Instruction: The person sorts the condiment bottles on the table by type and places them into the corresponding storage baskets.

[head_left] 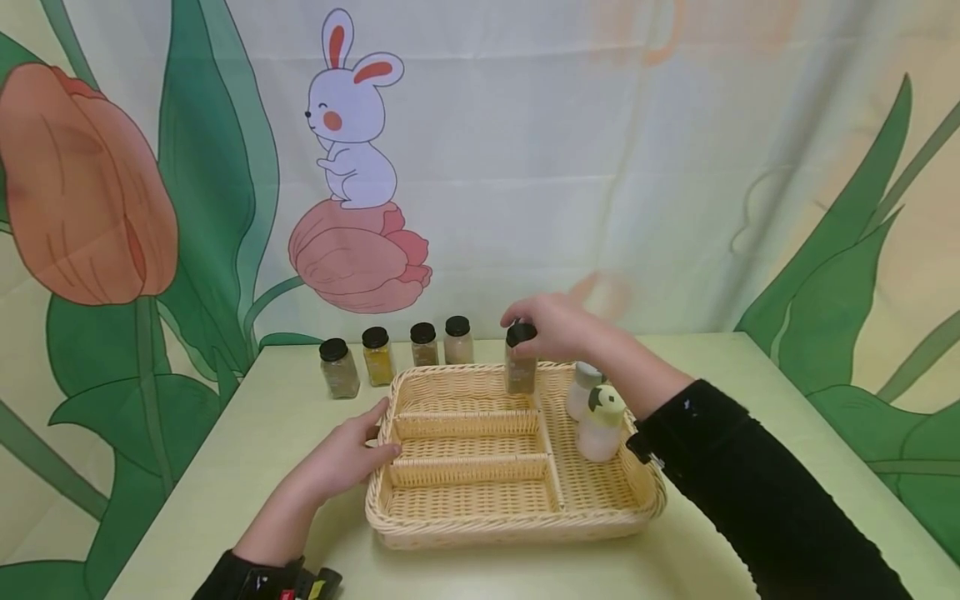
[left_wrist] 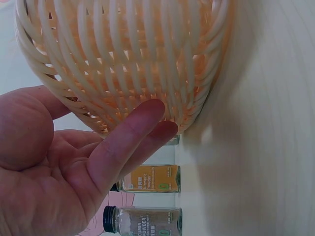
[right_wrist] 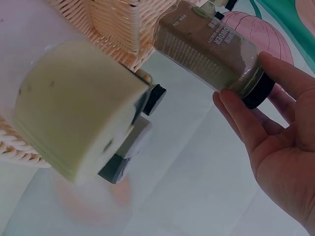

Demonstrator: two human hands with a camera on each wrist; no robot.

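My right hand pinches a spice jar of brown powder by its black cap. The jar hangs upright over the back left compartment of the wicker basket; whether its base touches the bottom cannot be told. At the basket's left end, my left hand grips the rim. In the left wrist view, fingers lie against the outer weave, and the thumb passes behind the rim. A bottle with a pale animal-shaped lid stands in the right compartment, with another white bottle behind it.
Behind the basket's left half, several black-capped spice jars stand in a row, including a yellow turmeric jar and a grey-brown one. A printed cloth hangs at the table's back edge. Dividers split the basket's left side.
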